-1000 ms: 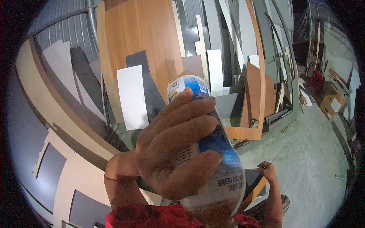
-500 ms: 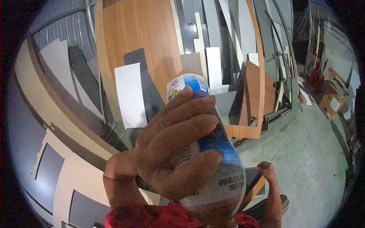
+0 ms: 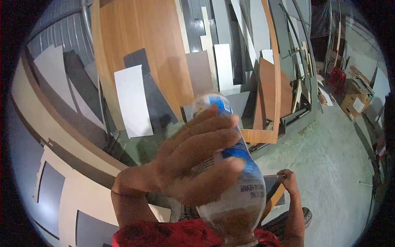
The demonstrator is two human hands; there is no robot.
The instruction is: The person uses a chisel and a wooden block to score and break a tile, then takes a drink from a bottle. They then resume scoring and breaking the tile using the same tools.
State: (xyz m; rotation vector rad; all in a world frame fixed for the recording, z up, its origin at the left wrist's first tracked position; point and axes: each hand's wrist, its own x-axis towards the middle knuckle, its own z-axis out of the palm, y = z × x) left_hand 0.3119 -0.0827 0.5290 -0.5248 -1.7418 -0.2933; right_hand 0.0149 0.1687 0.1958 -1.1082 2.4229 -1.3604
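Observation:
My left hand point(image 3: 201, 160) is wrapped around a clear plastic drink bottle point(image 3: 236, 210) with a blue and white label, close in front of the camera. Its base points up and away, and its neck comes down toward me over my red shirt point(image 3: 164, 232). Some brownish liquid shows in the neck end. Low on the right, my right hand point(image 3: 288, 181) grips the upper corner of a dark grey board point(image 3: 271, 181), beside which an orange-brown strip shows. The bottle hides part of that board.
A large wood-grain panel point(image 3: 140, 37) leans at the back, with a white sheet point(image 3: 133, 101) and other offcuts against it. Cut-out cream panels point(image 3: 90, 193) lie at left. A cardboard box point(image 3: 356, 101) stands on the concrete floor point(image 3: 329, 164) at right.
The bottle's base and my left hand have moved slightly down and right in view, and more of the neck end shows. My right hand keeps its hold on the board.

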